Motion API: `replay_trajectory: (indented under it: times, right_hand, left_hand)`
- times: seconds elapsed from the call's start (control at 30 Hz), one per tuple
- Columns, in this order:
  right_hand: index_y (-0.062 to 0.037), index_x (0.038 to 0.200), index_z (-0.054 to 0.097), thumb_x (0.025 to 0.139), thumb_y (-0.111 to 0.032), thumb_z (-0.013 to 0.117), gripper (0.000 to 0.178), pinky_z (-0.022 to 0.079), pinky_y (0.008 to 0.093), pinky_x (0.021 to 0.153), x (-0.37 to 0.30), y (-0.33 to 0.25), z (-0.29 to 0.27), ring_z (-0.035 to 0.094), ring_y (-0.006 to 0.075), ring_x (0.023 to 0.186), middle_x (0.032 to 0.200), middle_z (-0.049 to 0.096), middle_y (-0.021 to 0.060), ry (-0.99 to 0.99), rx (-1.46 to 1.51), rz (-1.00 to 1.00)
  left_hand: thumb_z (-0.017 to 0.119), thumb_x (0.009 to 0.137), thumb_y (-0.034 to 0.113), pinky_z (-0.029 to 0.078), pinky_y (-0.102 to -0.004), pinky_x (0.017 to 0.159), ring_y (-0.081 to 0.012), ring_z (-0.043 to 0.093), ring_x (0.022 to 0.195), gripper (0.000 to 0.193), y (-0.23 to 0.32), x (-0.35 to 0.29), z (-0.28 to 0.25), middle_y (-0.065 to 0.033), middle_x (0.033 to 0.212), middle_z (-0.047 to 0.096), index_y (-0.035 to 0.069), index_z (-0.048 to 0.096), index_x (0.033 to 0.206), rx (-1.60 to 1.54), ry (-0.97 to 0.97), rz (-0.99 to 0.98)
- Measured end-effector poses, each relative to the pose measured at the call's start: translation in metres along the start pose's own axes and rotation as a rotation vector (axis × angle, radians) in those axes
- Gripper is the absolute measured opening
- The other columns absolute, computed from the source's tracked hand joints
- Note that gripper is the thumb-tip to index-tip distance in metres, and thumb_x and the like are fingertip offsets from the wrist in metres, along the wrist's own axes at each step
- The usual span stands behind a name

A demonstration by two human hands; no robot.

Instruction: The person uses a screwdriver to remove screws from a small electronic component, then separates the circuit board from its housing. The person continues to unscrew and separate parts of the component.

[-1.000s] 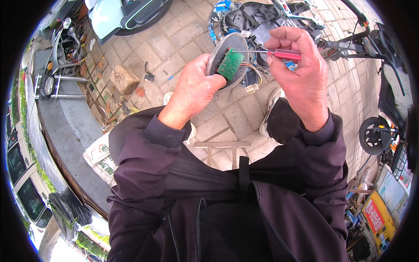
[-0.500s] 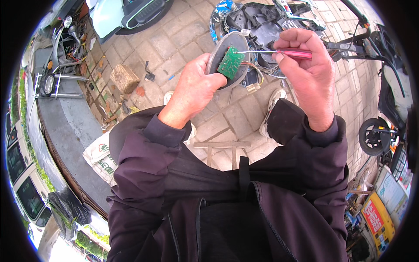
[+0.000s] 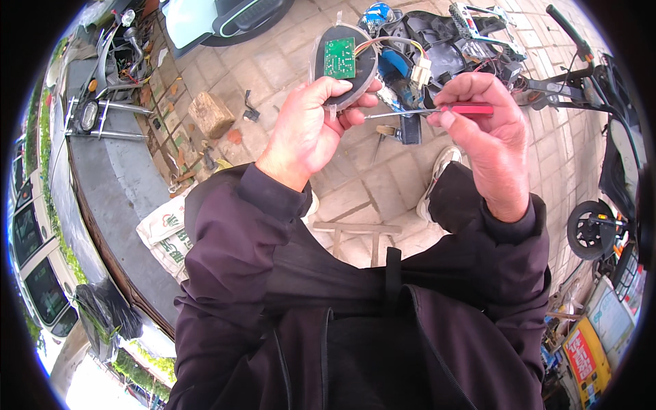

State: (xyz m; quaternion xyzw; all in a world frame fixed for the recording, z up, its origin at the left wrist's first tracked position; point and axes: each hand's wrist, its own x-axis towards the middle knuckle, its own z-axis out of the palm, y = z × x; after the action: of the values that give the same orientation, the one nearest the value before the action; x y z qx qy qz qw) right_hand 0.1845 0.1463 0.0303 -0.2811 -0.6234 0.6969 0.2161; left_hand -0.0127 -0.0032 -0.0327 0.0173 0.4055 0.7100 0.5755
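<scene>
My left hand [image 3: 307, 130] grips a dark oval housing [image 3: 364, 76] with a translucent rim by its lower edge. A green circuit board [image 3: 339, 58] sits on the housing, and its thin wires run right to a white plug [image 3: 421, 71]. In my right hand [image 3: 490, 140] is a screwdriver [image 3: 468, 108] with a red handle, pinched between thumb and fingers. Its metal shaft points left, the tip close to my left fingertips and below the housing, apart from the board. I cannot tell whether the tip touches a finger.
Dark plastic vehicle parts [image 3: 437, 41] lie on the paving beyond my hands. A wooden block [image 3: 211, 115] rests at the left, near a grey panel [image 3: 126, 198]. A wooden frame [image 3: 355, 227] stands between my legs. Electric bikes [image 3: 618, 147] are at the right.
The screwdriver tip has come off the board and dropped lower. My left hand has turned the housing, so the board faces up more squarely, and the plug has swung up to the right.
</scene>
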Motion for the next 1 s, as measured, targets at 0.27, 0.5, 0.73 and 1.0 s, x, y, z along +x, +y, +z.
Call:
replay_trajectory:
  times: [0.27, 0.5, 0.73, 1.0]
  right_hand:
    - [-0.0016, 0.111, 0.071, 0.093, 0.001, 0.076, 0.019, 0.055, 0.0259, 0.084, -0.005, 0.027, 0.025, 0.067, 0.0076, 0.093, 0.103, 0.072, 0.0017, 0.017, -0.115, -0.069]
    - [-0.0006, 0.106, 0.071, 0.091, 0.003, 0.077, 0.016, 0.058, 0.0281, 0.082, -0.005, 0.029, 0.03, 0.071, 0.0111, 0.09, 0.099, 0.072, 0.0048, 0.043, -0.324, -0.133]
    - [-0.0018, 0.102, 0.07, 0.09, 0.003, 0.077, 0.015, 0.06, 0.0306, 0.081, -0.004, 0.021, 0.032, 0.074, 0.0162, 0.089, 0.098, 0.073, 0.0069, 0.058, -0.52, -0.241]
    - [-0.0031, 0.099, 0.069, 0.087, 0.003, 0.079, 0.017, 0.06, 0.03, 0.078, -0.005, 0.019, 0.029, 0.075, 0.018, 0.086, 0.094, 0.073, 0.0065, 0.053, -0.634, -0.346]
  left_hand:
    - [0.054, 0.103, 0.009, 0.06, -0.0441, 0.107, -0.0361, 0.072, 0.119, 0.043, 0.001, -0.001, 0.0, -0.0292, 0.13, 0.07, -0.016, 0.056, 0.138, -0.07, -0.003, -0.027]
    - [0.055, 0.103, 0.009, 0.059, -0.0463, 0.109, -0.0378, 0.071, 0.121, 0.043, 0.002, -0.002, 0.0, -0.0297, 0.131, 0.069, -0.017, 0.057, 0.137, -0.086, -0.003, -0.024]
    - [0.05, 0.103, 0.011, 0.059, -0.0454, 0.104, -0.0364, 0.073, 0.116, 0.038, 0.002, -0.003, 0.006, -0.0273, 0.123, 0.073, -0.014, 0.064, 0.129, -0.116, 0.024, -0.02]
    - [0.054, 0.103, 0.009, 0.058, -0.0486, 0.111, -0.0392, 0.069, 0.126, 0.047, 0.002, 0.0, 0.001, -0.0289, 0.136, 0.067, -0.017, 0.051, 0.142, -0.095, -0.029, -0.034]
